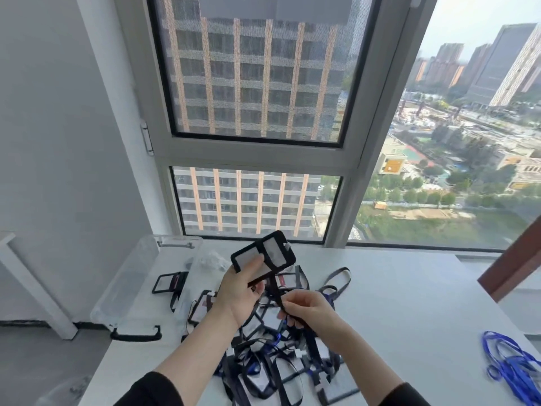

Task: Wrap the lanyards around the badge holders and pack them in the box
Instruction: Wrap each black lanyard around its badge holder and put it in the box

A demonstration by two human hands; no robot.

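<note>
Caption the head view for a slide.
Left hand holds a black badge holder while right hand pinches its lanyard above the pile.

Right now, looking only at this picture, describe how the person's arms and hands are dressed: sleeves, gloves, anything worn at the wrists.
The left hand and right hand are bare, without gloves. Neither wrist shows a watch or bracelet. The left sleeve and right sleeve are plain black, end near the elbows, and leave the forearms uncovered.
</note>
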